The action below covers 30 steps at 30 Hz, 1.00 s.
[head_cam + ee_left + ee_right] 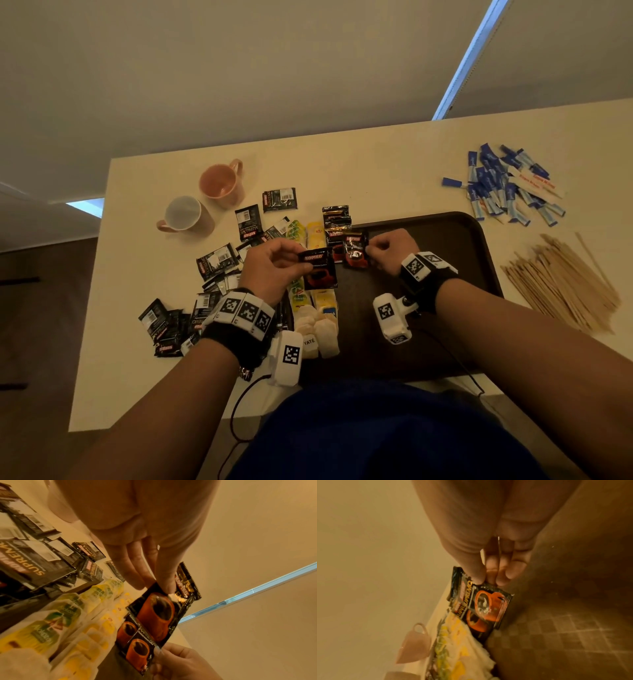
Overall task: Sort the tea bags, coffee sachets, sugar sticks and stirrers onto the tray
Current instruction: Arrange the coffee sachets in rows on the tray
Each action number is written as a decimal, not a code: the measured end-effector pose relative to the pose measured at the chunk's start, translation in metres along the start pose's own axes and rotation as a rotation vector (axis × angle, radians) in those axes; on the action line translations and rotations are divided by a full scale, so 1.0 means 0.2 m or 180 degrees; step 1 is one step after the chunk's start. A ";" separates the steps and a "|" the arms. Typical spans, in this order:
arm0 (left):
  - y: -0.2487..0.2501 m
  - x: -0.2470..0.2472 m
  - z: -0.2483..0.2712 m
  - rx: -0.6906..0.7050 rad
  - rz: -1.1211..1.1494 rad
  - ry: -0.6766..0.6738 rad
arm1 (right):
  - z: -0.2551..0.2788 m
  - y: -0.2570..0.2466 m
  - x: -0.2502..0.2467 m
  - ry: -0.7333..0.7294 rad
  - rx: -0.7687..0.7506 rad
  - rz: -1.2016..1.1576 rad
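Left hand: the left hand (270, 263) pinches the top edge of a black coffee sachet printed with a red cup (318, 269), thumb and fingertips (167, 586) closed on it; the sachet hangs above the left edge of the tray.
Right hand: the right hand (390, 248) pinches a second glossy black coffee sachet with a red cup (356, 251) by its corner, fingers (515, 570) curled; this sachet is held over the tray's far left part, just beside a short stack of like sachets (337, 222).
Tray: a dark brown rectangular plastic tray with rounded corners (455, 240) lies on the cream table (376, 161), in front of the person.
Tea bags: yellow-and-green paper tea bags (308, 301) lie in rows along the tray's left side, with plain white ones nearest the person.
Loose sachets: black coffee sachets with barcodes (215, 262) lie scattered on the table left of the tray.
Sugar sticks: blue-and-white paper sugar sticks (503, 185) are heaped on the table beyond the tray's far right corner.
Stirrers: thin wooden stirrers (561, 284) lie in a pile on the table right of the tray.
Mugs: two pale pink ceramic mugs (222, 181) lie tipped on their sides at the table's far left.
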<state>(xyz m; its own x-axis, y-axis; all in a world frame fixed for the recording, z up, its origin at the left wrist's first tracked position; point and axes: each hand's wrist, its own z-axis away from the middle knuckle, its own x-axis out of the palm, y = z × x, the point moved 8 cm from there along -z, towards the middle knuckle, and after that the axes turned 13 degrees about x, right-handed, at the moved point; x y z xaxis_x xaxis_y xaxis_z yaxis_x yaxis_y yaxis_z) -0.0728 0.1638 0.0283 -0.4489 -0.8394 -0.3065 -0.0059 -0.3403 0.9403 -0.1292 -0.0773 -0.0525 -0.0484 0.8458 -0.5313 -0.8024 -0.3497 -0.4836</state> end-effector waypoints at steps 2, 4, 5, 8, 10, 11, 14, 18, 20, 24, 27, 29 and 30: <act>-0.03 -0.01 0.01 -0.0070 -0.0021 0.0015 | -0.03 0.01 0.01 0.0073 -0.0030 0.0138; -0.04 -0.01 0.01 -0.0112 -0.0033 0.0023 | -0.04 0.00 0.03 0.0087 -0.0082 0.0189; -0.05 -0.01 0.01 -0.0133 -0.0042 0.0017 | -0.05 -0.01 0.04 0.0081 -0.0115 0.0212; -0.07 -0.01 0.01 -0.0189 -0.0042 0.0015 | -0.06 -0.06 0.07 0.0063 -0.0173 0.0147; -0.08 -0.01 0.01 -0.0200 -0.0070 0.0013 | -0.07 -0.08 0.08 0.0092 -0.0172 0.0040; -0.09 -0.01 0.00 -0.0206 -0.0084 0.0005 | -0.07 -0.09 0.09 0.0110 -0.0177 0.0016; -0.11 -0.02 0.00 -0.0228 -0.0105 0.0023 | -0.08 -0.11 0.10 0.0121 -0.0215 0.0072; -0.12 -0.02 -0.01 -0.0236 -0.0122 0.0042 | -0.08 -0.10 0.11 0.0126 -0.0150 0.0040; -0.12 -0.02 -0.01 -0.0254 -0.0122 0.0039 | -0.08 -0.09 0.11 0.0076 -0.0087 -0.0024; -0.13 -0.02 -0.01 -0.0255 -0.0107 0.0030 | -0.09 -0.08 0.13 -0.0021 -0.0023 -0.0076; -0.13 -0.01 -0.01 -0.0262 -0.0086 0.0024 | -0.10 -0.07 0.14 -0.0033 -0.0001 -0.0071; -0.13 -0.01 -0.01 -0.0263 -0.0078 0.0018 | -0.10 -0.06 0.14 -0.0038 0.0019 -0.0061; -0.14 -0.01 -0.01 -0.0265 -0.0076 0.0013 | -0.10 -0.05 0.13 -0.0032 0.0028 -0.0065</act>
<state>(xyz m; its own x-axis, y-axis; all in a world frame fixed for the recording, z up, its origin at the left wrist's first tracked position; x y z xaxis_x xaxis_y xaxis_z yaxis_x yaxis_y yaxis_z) -0.0698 0.1742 0.0033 -0.4457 -0.8323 -0.3295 0.0580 -0.3942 0.9172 -0.1099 -0.0595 -0.0755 -0.0378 0.8567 -0.5144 -0.8085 -0.3287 -0.4881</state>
